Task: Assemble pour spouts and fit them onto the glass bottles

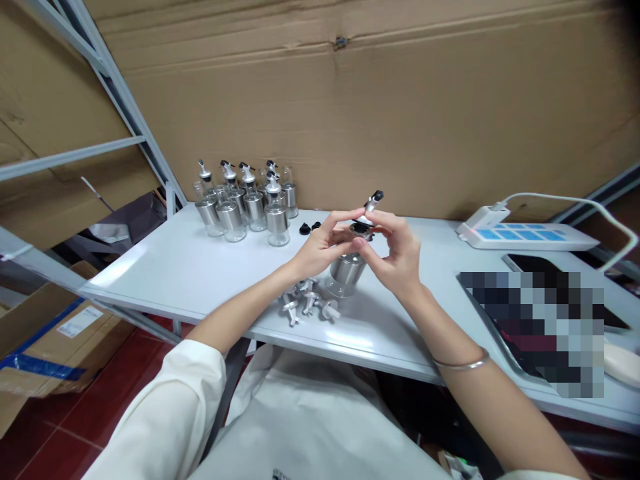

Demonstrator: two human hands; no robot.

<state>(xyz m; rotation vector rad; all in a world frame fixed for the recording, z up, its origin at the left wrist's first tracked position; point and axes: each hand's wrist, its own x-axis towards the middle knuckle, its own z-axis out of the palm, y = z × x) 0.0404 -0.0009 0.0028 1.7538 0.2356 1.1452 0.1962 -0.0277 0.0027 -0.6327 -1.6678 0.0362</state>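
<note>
A glass bottle with a steel sleeve (pixel 347 270) stands on the table in front of me. Over its mouth is a silver pour spout with a black tip (pixel 373 201), tilted to the right. My left hand (pixel 325 241) closes its fingertips on the spout's base from the left. From the other side my right hand (pixel 399 253) pinches the spout between thumb and fingers. The fingers partly cover the bottle's neck, so I cannot tell how far the spout sits in it. Several loose silver spouts (pixel 310 301) lie left of the bottle, and small black stoppers (pixel 305 229) lie behind my left hand.
Several similar bottles (pixel 277 223), some with spouts, stand at the back left of the white table (pixel 165 267). A power strip (pixel 530 235) with a plugged-in charger and a dark phone-like device (pixel 520 262) are at right, near a pixelated area. Cardboard (pixel 400 120) walls the back.
</note>
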